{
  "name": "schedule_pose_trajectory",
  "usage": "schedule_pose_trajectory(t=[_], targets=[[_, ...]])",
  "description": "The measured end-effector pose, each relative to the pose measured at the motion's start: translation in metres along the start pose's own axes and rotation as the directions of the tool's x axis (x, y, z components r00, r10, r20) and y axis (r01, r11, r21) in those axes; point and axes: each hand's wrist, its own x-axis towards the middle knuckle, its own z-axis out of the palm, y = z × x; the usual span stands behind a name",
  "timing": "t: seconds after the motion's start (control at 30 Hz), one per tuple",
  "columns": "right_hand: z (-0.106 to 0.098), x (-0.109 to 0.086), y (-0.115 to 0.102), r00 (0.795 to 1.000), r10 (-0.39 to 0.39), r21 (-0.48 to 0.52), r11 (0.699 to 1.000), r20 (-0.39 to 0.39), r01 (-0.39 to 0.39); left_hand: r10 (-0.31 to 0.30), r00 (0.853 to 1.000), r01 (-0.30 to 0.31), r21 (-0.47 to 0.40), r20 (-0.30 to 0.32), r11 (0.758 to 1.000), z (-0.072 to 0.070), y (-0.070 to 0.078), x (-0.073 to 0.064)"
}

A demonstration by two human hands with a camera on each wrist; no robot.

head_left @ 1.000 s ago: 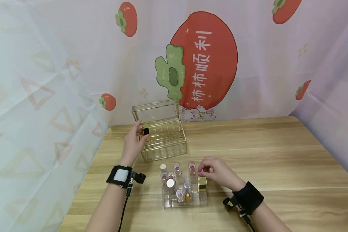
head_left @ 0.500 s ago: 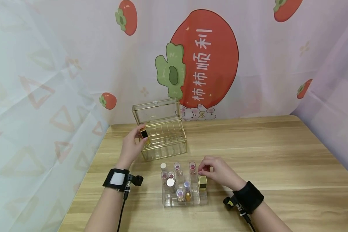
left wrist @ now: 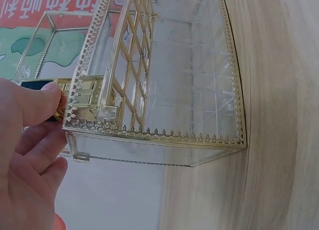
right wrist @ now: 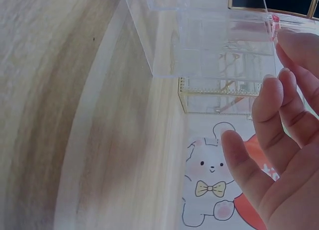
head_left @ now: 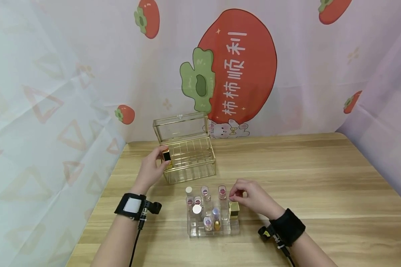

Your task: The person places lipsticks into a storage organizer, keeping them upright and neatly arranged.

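Pinching black-and-gold lipstick with left hand, at left end of glass box. Should handle light, stiff, slick; take it by the upper sides. Right hand loosely curled beside clear organizer, probably empty, contact unclear.

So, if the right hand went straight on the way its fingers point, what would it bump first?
Probably the clear-topped lipstick at the back right of the clear stand: it sits just left of the right hand, though depth is unclear.
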Motion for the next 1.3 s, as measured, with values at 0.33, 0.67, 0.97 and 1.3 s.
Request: schedule_pose_trajectory(t=[0.33, 0.67, 0.97, 1.3], targets=[[-0.0012, 0.0001, -0.0006, 1.0, -0.013, 0.011, 1.0, -0.006, 0.013, 0.027, 0.999, -0.028, 0.022, 0.038, 0.999, -0.0021, -0.002, -0.0011], [-0.0006, 0.0004, -0.0001, 1.0, -0.013, 0.011, 1.0, -0.006, 0.013, 0.068, 0.993, -0.075, 0.077, 0.093, 0.994, -0.0032, -0.004, -0.0008], [-0.0011, 0.001, -0.0007, 1.0, -0.015, 0.006, 1.0, -0.01, 0.015, 0.127, 0.981, -0.149, 0.148, 0.149, 0.978, -0.0034, -0.0062, 0.0025], [0.0, 0.0013, 0.0018, 1.0, -0.019, 0.001, 1.0, -0.012, 0.019, 0.172, 0.972, -0.211, 0.28, 0.16, 0.936, -0.0067, 0.0013, 0.0024]])
